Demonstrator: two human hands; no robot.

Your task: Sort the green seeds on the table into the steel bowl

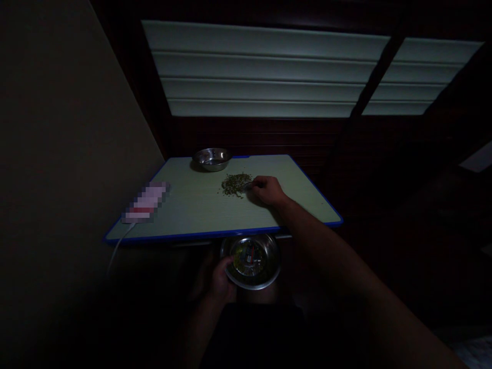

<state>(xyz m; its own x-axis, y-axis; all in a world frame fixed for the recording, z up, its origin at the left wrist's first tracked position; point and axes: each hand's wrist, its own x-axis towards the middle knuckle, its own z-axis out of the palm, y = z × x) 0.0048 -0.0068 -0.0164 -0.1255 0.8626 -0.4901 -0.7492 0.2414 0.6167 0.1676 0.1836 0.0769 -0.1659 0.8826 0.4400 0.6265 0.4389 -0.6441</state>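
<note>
Working R hand [269, 190] at grn grains [232, 184] on tbl [192, 207]; holding lower bowl [275, 269] w/ L hand [222, 279].
Pinching small greyish item [247, 186], too dim to ID, w/ R fingers nearly closed, at R edge of grains. Gripping lower bowl by L rim, thumb over, just below tbl's near edge, w/ labelled clear pkg [249, 255] inside. W/ upper bowl [213, 164] behind grains, slightly L.
</note>
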